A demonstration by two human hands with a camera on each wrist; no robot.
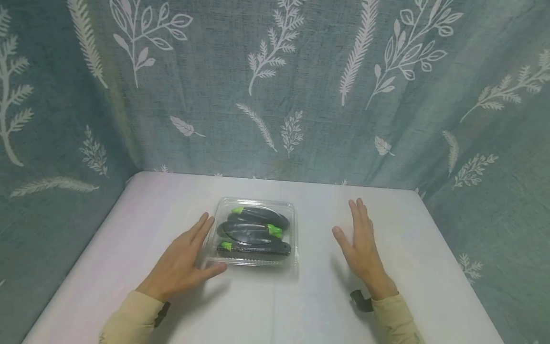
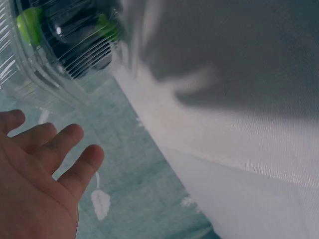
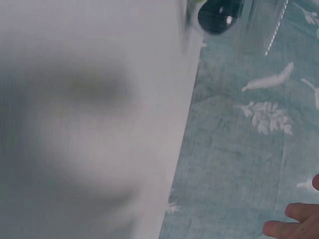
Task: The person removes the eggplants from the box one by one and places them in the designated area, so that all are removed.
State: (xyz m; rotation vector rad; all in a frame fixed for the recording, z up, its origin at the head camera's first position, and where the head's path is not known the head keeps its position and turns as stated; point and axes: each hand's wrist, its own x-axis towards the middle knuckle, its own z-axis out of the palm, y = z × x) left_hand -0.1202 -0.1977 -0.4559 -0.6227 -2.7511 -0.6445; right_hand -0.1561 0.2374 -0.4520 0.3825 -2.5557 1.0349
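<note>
A clear plastic box (image 1: 259,262) with a closed lid stands on the white table, and several dark eggplants (image 1: 249,233) with green stem ends lie inside it. At the box's left side is my left hand (image 1: 182,265), fingers straight and thumb spread toward the front left corner. In the left wrist view, the fingers (image 2: 82,167) appear beside the box's ribbed wall (image 2: 65,94). My right hand (image 1: 363,246) is held over the table some way right of the box, with extended fingers and the thumb apart, holding nothing. Part of the box (image 3: 256,30) also shows in the right wrist view.
The white table (image 1: 318,306) extends around the box to both sides and to the front. A grey-green curtain (image 1: 215,124) with white leaf patterns hangs behind the table and along its left and right sides. Dark bands (image 1: 362,301) sit at both wrists.
</note>
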